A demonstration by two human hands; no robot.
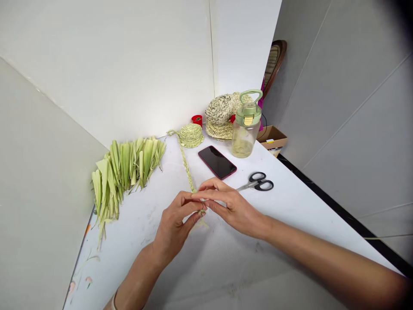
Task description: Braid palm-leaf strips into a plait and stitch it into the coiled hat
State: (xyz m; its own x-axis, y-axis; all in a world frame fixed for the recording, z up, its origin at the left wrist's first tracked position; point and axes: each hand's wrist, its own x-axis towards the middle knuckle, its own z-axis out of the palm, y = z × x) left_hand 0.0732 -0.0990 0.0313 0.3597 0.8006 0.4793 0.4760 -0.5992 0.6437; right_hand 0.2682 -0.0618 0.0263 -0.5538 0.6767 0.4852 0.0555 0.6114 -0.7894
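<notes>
Head view: our left hand (176,221) pinches the near end of the braid (186,167); our right hand (237,211) meets it there, though we cannot tell whether it grips. The braid runs far to the coil (191,137), left of the phone (217,162). We judge it light, pliable, liable to fray, best pinched gently at the last crossing.

Nearer than the smartphone (217,162), the left hand (172,221) and right hand (237,211) hide part of the plaited husk braid (186,168); the right hand's grip is unclear. Right of the phone, the scissors' (254,184) blade tips vanish behind that hand. Beyond it, the drinking bottle (242,144) masks woven coils (221,110); the red cup's (194,121) contents are too small to tell.
</notes>
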